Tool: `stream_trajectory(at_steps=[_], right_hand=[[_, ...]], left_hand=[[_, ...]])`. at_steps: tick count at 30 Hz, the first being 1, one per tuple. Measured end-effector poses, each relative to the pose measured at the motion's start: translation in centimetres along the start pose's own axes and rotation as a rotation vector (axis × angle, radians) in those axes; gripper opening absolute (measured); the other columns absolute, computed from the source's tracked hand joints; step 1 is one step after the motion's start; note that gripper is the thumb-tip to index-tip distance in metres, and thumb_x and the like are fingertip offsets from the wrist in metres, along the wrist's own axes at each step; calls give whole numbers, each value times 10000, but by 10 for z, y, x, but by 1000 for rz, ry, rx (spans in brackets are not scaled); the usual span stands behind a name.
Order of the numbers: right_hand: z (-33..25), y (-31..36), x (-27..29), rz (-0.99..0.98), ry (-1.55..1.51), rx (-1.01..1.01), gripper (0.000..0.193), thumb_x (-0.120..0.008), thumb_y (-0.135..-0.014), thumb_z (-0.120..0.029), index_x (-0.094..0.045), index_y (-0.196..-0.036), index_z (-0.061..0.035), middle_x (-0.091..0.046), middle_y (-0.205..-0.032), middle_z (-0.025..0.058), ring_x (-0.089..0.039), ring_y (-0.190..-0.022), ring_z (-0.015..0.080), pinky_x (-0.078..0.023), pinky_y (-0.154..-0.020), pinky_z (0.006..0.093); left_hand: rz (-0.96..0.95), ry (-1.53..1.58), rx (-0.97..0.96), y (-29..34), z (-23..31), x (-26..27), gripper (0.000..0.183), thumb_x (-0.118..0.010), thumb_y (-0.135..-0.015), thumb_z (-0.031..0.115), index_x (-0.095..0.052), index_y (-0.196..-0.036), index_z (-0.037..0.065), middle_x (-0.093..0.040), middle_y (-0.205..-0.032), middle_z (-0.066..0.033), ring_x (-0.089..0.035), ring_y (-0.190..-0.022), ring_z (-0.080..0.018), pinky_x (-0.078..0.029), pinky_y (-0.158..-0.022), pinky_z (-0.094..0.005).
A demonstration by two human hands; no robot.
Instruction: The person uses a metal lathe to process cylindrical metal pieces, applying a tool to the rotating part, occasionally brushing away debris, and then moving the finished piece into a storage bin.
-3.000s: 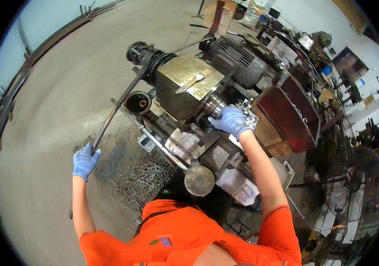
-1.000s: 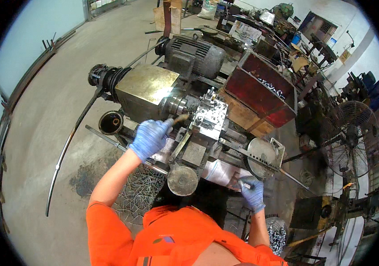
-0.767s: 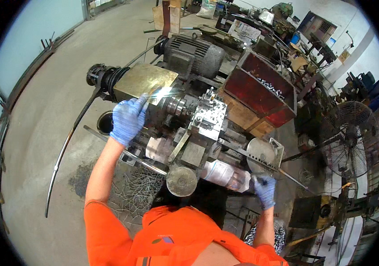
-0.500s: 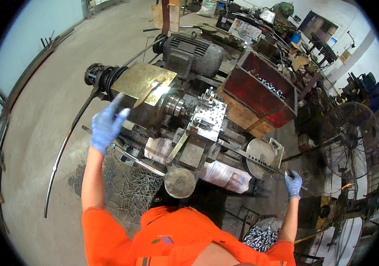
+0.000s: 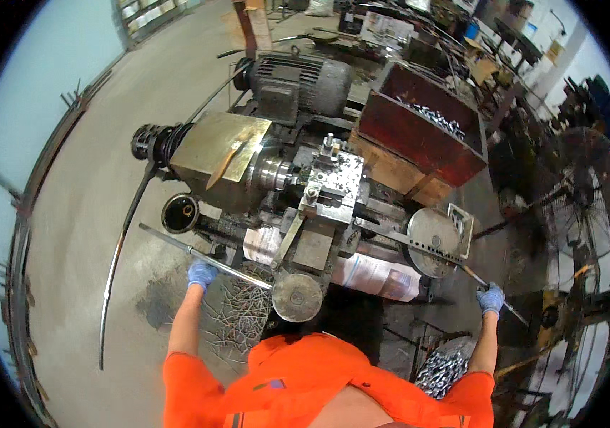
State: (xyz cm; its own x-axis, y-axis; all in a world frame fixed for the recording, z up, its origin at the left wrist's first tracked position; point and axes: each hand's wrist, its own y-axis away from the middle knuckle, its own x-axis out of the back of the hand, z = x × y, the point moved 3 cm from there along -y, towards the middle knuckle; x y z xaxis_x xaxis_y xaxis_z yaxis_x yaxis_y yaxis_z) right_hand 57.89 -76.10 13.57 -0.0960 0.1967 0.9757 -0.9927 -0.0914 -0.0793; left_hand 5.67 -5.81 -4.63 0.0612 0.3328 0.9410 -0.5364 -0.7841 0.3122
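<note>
My right hand (image 5: 490,299), in a blue-grey glove, is closed round a thin metal lever rod (image 5: 472,275) that joins a flat bar with a row of holes (image 5: 412,245) at the lathe's right side. My left hand (image 5: 202,274), gloved alike, is just below a long shiny metal bar (image 5: 232,269); its fingertips are hidden, so I cannot tell if it grips. That bar runs to a round metal disc (image 5: 297,298) in front. Between my hands stands the lathe, with a chuck (image 5: 274,174) and a chip-covered tool slide (image 5: 337,178).
A wooden-handled tool (image 5: 225,165) lies on the brass-coloured cover (image 5: 198,146). Behind are a motor (image 5: 301,84) and a red bin (image 5: 419,125) of metal parts. Wire-like shavings (image 5: 237,314) lie on the floor. Metal parts (image 5: 444,371) fill a basket at right; a fan (image 5: 580,192) stands beyond.
My left hand has come down from beside the brass-coloured cover to the long metal bar. My right hand stays on the lever rod. The whole view has shifted slightly.
</note>
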Motion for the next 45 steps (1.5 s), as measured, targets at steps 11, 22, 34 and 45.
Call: stream_trajectory(at_steps=[11, 22, 34, 45], right_hand=[[86, 108, -35, -99, -154, -189, 367, -635, -688, -369, -617, -861, -47, -632, -847, 211, -608, -822, 374, -481, -720, 453], [159, 175, -63, -77, -176, -370, 340, -667, -644, -303, -670, -819, -11, -640, -827, 238, -627, -836, 365, -487, -743, 422], [150, 212, -41, -287, -105, -524, 465, -687, -643, -349, -623, -890, 40, -617, -943, 271, -595, -928, 391, -478, -803, 424], [158, 216, -59, -220, -92, -500, 396, -693, -634, -338, -657, -812, 13, -635, -859, 248, -620, -862, 368, -490, -750, 426]], left_hand=[[138, -394, -273, -37, -5, 19, 229, -490, -800, 288, -621, -932, 154, -655, -894, -105, -627, -867, -292, -481, -722, -428], [563, 1500, 320, 2, -96, 80, 361, -615, -834, 352, -609, -965, 16, -621, -695, -108, -582, -516, -169, -477, -458, -312], [834, 1780, 478, -18, 2, 108, 180, -590, -836, 148, -536, -883, -17, -619, -640, -133, -569, -419, -190, -439, -358, -276], [875, 1764, 463, -17, -2, 105, 181, -594, -825, 134, -560, -857, -41, -611, -628, -126, -570, -422, -192, -466, -365, -292]])
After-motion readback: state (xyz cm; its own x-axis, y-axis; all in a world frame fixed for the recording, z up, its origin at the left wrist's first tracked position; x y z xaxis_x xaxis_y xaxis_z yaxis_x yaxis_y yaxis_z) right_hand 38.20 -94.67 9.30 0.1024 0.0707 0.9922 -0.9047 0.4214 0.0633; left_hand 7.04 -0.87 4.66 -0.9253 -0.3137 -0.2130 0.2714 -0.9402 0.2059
